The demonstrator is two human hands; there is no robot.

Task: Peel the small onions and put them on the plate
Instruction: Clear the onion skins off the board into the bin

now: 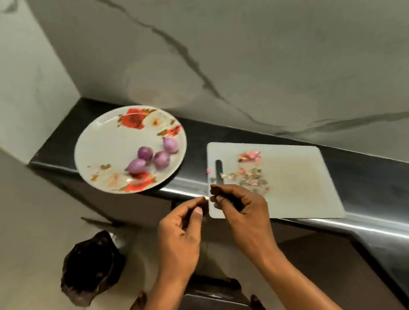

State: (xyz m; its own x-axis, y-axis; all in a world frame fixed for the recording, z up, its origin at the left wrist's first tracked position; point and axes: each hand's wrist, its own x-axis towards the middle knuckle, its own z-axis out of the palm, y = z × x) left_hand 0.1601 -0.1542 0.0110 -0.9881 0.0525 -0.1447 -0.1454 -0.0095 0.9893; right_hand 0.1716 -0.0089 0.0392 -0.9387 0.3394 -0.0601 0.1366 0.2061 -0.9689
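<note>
A white plate (94,148) with red flower print sits on the dark counter at the left and holds several peeled purple small onions (161,159). My two hands meet in front of the counter edge, at the near left corner of the white cutting board (297,187). My left hand (179,231) has its fingers and thumb curled round something small and dark, mostly hidden, apparently a small onion. My right hand (242,210) grips a dark thing with a thin pale tip (204,198) pointing at the left hand, apparently a small knife.
Pink and pale onion peels (249,173) lie scattered on the board's left half. The black counter (370,191) runs along a marble wall and bends toward me at the right. A dark brown bag (90,267) stands open on the floor below left.
</note>
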